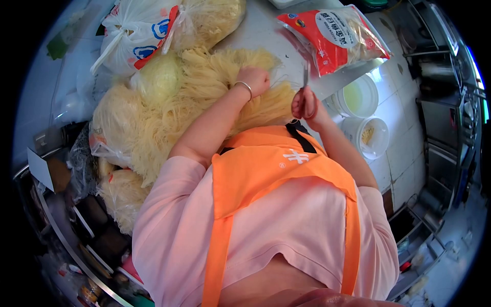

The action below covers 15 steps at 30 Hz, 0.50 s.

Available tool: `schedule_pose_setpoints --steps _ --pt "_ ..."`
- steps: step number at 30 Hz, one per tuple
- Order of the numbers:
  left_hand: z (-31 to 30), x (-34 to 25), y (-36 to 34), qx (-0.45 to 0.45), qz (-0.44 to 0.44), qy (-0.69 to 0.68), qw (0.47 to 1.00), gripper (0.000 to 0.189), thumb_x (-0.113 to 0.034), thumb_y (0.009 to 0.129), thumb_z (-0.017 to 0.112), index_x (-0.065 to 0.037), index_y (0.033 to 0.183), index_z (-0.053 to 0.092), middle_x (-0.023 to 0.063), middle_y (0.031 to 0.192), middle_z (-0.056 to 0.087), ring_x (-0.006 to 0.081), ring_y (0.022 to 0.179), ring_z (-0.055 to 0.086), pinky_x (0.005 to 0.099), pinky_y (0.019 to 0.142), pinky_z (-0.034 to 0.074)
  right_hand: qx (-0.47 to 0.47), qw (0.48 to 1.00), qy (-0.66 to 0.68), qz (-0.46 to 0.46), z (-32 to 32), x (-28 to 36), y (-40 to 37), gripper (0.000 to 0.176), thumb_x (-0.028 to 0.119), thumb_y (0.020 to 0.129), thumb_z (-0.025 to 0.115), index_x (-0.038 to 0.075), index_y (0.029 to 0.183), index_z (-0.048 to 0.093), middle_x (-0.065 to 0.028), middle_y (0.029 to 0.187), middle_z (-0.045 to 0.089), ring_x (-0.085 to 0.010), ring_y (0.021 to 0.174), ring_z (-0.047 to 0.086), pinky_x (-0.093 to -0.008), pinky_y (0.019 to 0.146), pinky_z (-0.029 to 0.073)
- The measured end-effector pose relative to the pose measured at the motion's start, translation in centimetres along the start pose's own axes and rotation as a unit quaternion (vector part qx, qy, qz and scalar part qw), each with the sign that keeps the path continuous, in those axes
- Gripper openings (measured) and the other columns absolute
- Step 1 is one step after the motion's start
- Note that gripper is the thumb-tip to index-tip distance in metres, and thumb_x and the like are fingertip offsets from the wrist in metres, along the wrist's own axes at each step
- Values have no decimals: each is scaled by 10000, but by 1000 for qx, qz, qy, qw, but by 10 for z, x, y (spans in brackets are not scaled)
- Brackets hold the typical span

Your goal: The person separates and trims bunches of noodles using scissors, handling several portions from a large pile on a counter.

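A big heap of pale yellow dried noodles (pixel 169 107) lies on a grey countertop (pixel 261 33). My left hand (pixel 253 80), with a thin bracelet at the wrist, is closed on a bunch of the strands at the heap's right side. Just to the right, my right hand (pixel 305 105) grips red-handled scissors (pixel 306 82) whose blades point up, away from me, beside the noodle ends. A pink shirt and orange apron fill the lower part of the view.
A red and white food packet (pixel 332 33) lies at the counter's far right. White plastic bags (pixel 135 30) and a clear bag of noodles (pixel 207 18) sit behind the heap. Two white tubs (pixel 360 97) (pixel 372 137) stand on the tiled floor, right. Cluttered shelves at left.
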<state>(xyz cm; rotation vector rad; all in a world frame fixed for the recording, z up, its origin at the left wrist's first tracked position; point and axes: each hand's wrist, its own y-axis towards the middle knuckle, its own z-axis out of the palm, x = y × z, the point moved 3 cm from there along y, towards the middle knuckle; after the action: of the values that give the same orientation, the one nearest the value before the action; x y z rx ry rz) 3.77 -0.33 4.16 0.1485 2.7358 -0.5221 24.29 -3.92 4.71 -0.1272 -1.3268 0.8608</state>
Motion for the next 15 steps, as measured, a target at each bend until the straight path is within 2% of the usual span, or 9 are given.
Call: schedule_pose_setpoints --steps 2,4,6,7,9,10,12,13,15 --pt "7 0 2 -38 0 37 999 181 -271 755 589 -125 825 671 90 834 656 281 872 597 410 777 438 -32 995 97 14 -18 0 1 474 517 931 366 66 826 467 -41 659 479 -151 547 472 -267 516 389" --pt "9 -6 4 -75 2 73 994 166 -236 758 583 -124 855 657 76 869 652 265 917 584 401 802 424 -40 996 81 17 -26 0 -5 546 584 923 328 77 781 471 -42 647 477 -168 558 458 -284 528 360" --pt "9 -21 4 -191 110 175 959 178 -187 770 562 -125 918 640 50 930 628 238 1020 521 385 871 369 -9 993 112 24 -33 -8 -10 498 557 920 375 73 844 465 -48 683 492 -161 578 486 -274 541 401" --pt "11 -23 7 -191 111 175 959 178 -187 770 562 -125 918 640 50 930 628 238 1020 521 385 871 369 -3 994 108 17 -33 -10 -14 516 575 916 368 76 836 470 -47 680 497 -157 573 485 -268 535 400" --pt "18 -31 13 -98 217 252 938 173 -172 784 545 -133 916 650 48 937 614 226 1062 474 381 907 325 8 995 95 12 -35 -15 -18 517 573 920 357 77 828 473 -44 678 498 -152 573 485 -264 533 400" --pt "17 -34 14 -98 218 253 938 173 -172 784 545 -133 916 650 48 937 614 226 1062 474 381 907 325 20 996 81 6 -35 -16 -20 519 570 923 347 78 821 476 -42 676 500 -147 574 485 -259 530 399" --pt "17 -37 17 42 183 240 952 207 -204 782 544 -134 937 661 71 955 627 236 1041 501 399 906 333 7 997 74 18 -34 -16 -25 524 573 922 346 77 815 477 -39 673 498 -144 575 486 -254 529 399" --pt "14 -40 17 44 184 242 952 207 -204 782 544 -134 937 661 71 955 627 236 1041 501 399 906 333 -4 997 65 32 -33 -15 -27 529 576 921 345 77 808 479 -36 671 496 -140 576 486 -250 527 399" --pt "14 -41 18 126 99 162 974 251 -266 764 563 -131 945 673 78 996 641 244 1049 517 406 928 326 -4 997 68 35 -27 -9 -30 534 582 917 350 75 808 478 -34 671 495 -140 577 487 -248 529 399"
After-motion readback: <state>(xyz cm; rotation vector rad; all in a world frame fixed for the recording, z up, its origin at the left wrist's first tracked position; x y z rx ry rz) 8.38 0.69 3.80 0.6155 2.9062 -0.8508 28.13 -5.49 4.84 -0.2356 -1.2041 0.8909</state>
